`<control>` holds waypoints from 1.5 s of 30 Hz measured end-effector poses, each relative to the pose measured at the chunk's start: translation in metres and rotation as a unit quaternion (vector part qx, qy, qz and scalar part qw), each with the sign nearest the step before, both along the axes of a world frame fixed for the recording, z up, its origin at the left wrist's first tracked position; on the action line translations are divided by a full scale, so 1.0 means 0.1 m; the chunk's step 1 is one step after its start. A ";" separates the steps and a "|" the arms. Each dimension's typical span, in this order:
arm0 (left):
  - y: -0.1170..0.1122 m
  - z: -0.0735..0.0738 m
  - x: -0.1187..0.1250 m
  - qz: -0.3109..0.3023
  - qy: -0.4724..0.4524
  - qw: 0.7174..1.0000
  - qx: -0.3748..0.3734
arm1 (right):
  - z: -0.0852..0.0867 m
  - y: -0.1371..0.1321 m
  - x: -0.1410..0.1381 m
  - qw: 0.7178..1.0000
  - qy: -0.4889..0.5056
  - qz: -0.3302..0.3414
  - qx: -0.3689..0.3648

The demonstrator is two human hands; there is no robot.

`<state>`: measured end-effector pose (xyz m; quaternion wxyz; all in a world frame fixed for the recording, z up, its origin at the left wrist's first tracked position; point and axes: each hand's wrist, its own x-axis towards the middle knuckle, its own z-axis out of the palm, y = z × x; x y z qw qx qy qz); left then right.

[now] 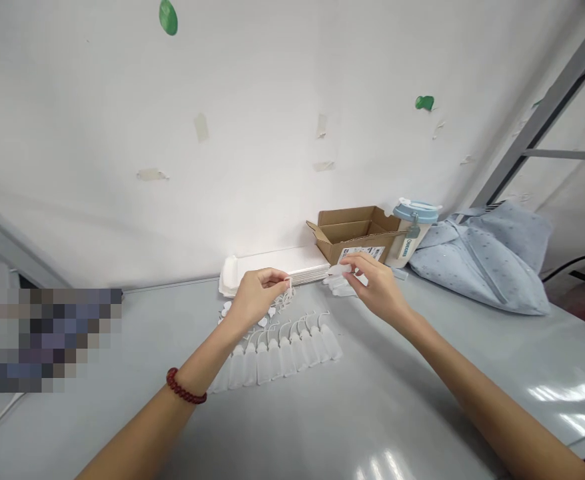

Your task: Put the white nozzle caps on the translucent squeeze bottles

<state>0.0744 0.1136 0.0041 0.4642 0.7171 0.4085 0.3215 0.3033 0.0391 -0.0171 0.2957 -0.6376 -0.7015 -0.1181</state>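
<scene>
My left hand (257,297) is closed in a pinch on a small white piece, held above a scatter of white caps (272,308). My right hand (375,283) is closed on a small translucent plastic bottle (340,270), held a little above the table. In front of both hands a row of several small translucent bottles (282,350) with thin tethered caps lies side by side on the grey table (372,413). A few more bottles (340,287) lie under my right hand. My left wrist wears a dark red bead bracelet (185,390).
A stack of white flat trays (277,267) lies against the white wall. To its right stand an open cardboard box (355,233), a cup with a blue lid (415,227) and a light blue cloth bag (492,260). A grey metal frame (537,127) rises at right.
</scene>
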 end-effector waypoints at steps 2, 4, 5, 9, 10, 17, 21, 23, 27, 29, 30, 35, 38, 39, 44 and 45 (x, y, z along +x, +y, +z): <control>-0.04 0.00 0.01 -0.015 -0.036 0.998 -0.050 | 0.00 -0.11 -0.15 0.978 0.204 0.047 0.026; -0.08 0.00 0.03 -0.030 -0.067 0.993 -0.096 | -0.01 -0.19 -0.30 0.927 0.367 0.080 -0.006; -0.09 -0.01 0.03 -0.037 -0.083 0.989 -0.116 | -0.01 -0.21 -0.37 0.901 0.423 0.089 -0.033; -0.12 -0.05 0.06 -0.058 -0.138 0.972 -0.181 | 0.02 -0.26 -0.53 0.826 0.544 0.110 -0.099; -0.12 -0.06 0.06 -0.063 -0.150 0.967 -0.194 | 0.03 -0.27 -0.54 0.816 0.557 0.113 -0.106; -0.09 -0.10 0.08 -0.086 -0.199 0.944 -0.249 | 0.04 -0.26 -0.46 0.789 0.586 0.127 -0.136; -0.09 -0.11 0.08 -0.088 -0.204 0.942 -0.254 | 0.02 -0.25 -0.45 0.787 0.589 0.122 -0.139; -0.09 -0.10 0.08 -0.088 -0.204 0.942 -0.251 | 0.03 -0.25 -0.46 0.785 0.593 0.118 -0.138; -0.11 -0.07 0.08 -0.089 -0.204 0.945 -0.241 | 0.04 -0.26 -0.46 0.782 0.598 0.120 -0.127; -0.12 -0.05 0.08 -0.091 -0.202 0.946 -0.237 | 0.04 -0.26 -0.46 0.778 0.605 0.124 -0.120; -0.13 -0.05 0.07 -0.093 -0.201 0.946 -0.236 | 0.04 -0.25 -0.46 0.774 0.610 0.125 -0.117; -0.13 -0.03 0.07 -0.101 -0.191 0.944 -0.248 | 0.03 -0.25 -0.46 0.753 0.635 0.131 -0.112; -0.12 -0.03 0.07 -0.118 -0.185 0.938 -0.268 | 0.04 -0.26 -0.48 0.748 0.642 0.134 -0.106; -0.12 -0.03 0.07 -0.125 -0.183 0.935 -0.277 | 0.05 -0.26 -0.49 0.747 0.642 0.133 -0.106; -0.15 -0.01 0.07 -0.151 -0.179 0.919 -0.316 | 0.07 -0.28 -0.50 0.742 0.650 0.128 -0.104; -0.15 0.00 0.07 -0.155 -0.178 0.916 -0.323 | 0.07 -0.28 -0.50 0.740 0.652 0.129 -0.104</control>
